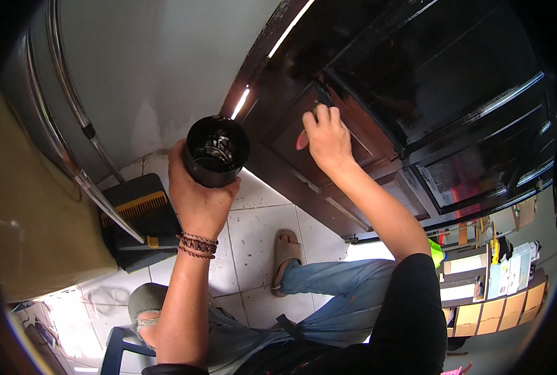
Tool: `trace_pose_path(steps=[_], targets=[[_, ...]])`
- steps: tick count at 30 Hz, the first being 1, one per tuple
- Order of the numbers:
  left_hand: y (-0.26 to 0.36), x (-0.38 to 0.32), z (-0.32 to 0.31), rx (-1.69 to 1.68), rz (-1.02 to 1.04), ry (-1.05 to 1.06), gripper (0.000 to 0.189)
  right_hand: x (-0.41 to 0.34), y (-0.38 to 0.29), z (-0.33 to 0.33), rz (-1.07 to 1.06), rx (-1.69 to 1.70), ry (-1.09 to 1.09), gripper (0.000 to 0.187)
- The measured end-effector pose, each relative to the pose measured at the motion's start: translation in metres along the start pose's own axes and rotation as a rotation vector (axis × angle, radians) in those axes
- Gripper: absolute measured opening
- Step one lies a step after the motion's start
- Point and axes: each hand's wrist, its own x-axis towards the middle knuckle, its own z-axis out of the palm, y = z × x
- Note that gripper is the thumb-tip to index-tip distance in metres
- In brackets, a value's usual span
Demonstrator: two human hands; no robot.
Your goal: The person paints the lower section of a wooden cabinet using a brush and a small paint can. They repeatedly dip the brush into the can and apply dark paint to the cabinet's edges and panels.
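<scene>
My left hand [201,206] is wrapped around a black cylindrical container [217,151], whose open top shows glossy dark liquid inside. Braided bracelets circle that wrist. My right hand [330,136] grips a paintbrush [302,139] by its red handle. Its dark bristles touch the recessed edge of a panelled wooden door [288,126]. The door's upper and right parts are glossy black, while its lower left panels are reddish brown. A wet black patch lies around the bristles.
At left stand a dustpan [140,201] with a yellow comb edge and metal poles, beside an olive-covered object [39,211]. A dark plastic stool [114,349] is below. Shelves with boxes [499,309] stand at right. My sandalled foot [285,262] rests on speckled white floor tiles.
</scene>
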Motion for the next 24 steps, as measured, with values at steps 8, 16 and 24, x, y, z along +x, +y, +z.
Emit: trace_pose_path(steps=[8, 16, 24], targets=[[0.003, -0.001, 0.003, -0.008, 0.0, 0.003, 0.091, 0.012, 0.006, -0.002, -0.179, 0.033, 0.122, 0.026], [0.001, -0.002, 0.003, 0.018, 0.024, 0.012, 0.091, -0.016, 0.003, -0.008, -0.061, 0.058, 0.008, 0.023], [0.003, -0.004, 0.008, -0.037, -0.008, -0.012, 0.092, 0.002, 0.008, -0.003, -0.12, 0.055, 0.031, 0.022]])
